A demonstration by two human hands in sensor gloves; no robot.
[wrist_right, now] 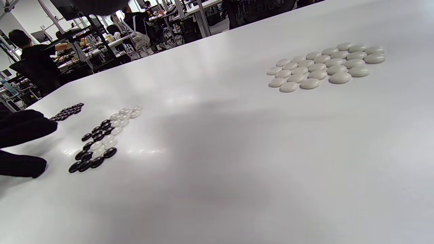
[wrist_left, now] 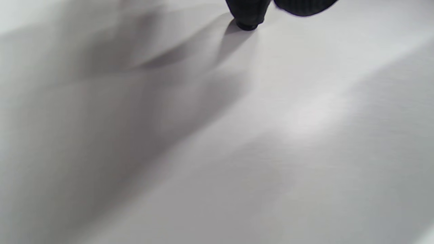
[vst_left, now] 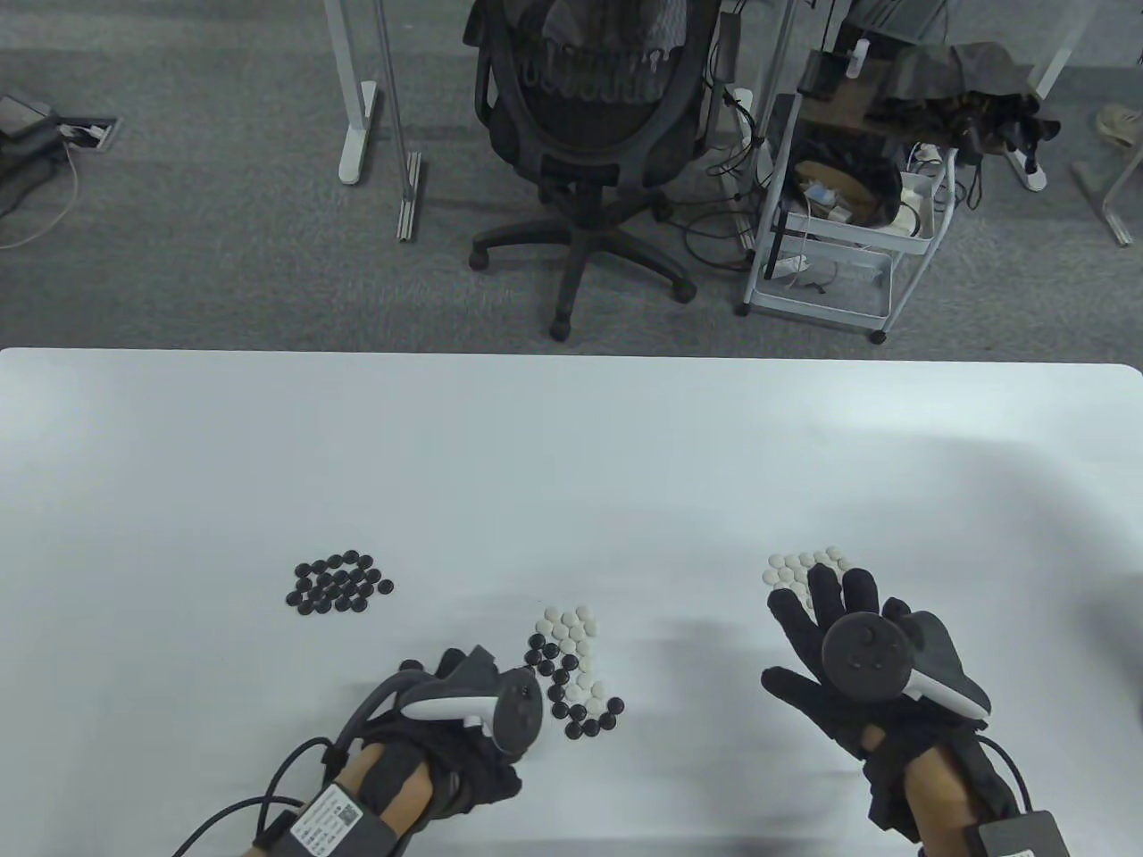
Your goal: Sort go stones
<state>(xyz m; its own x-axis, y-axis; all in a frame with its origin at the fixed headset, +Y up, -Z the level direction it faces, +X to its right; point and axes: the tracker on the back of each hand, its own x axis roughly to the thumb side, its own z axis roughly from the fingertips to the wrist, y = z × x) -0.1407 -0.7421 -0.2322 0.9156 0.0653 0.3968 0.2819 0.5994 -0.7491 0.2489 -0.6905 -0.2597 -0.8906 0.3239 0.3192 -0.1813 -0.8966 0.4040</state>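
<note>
Stones in three groups on table (vst_left: 571,446): black pile (vst_left: 339,582), mixed pile (vst_left: 576,661), white pile (vst_left: 804,566). Right hand (vst_left: 848,643) grip apart, fingers straight beside white pile; left hand (vst_left: 464,714) grip unclear.

3 stone groups: black pile (vst_left: 339,582) ~22, white pile (wrist_right: 327,66) ~20, mixed pile (vst_left: 574,659) ~25. Two hands: left (vst_left: 464,714), right (vst_left: 848,652).

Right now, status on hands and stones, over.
Left hand beside the mixed black-and-white stone pile, grip unclear. Right hand open, empty, by the sorted white stones. Sorted black stones far left. Nothing in the way.
</note>
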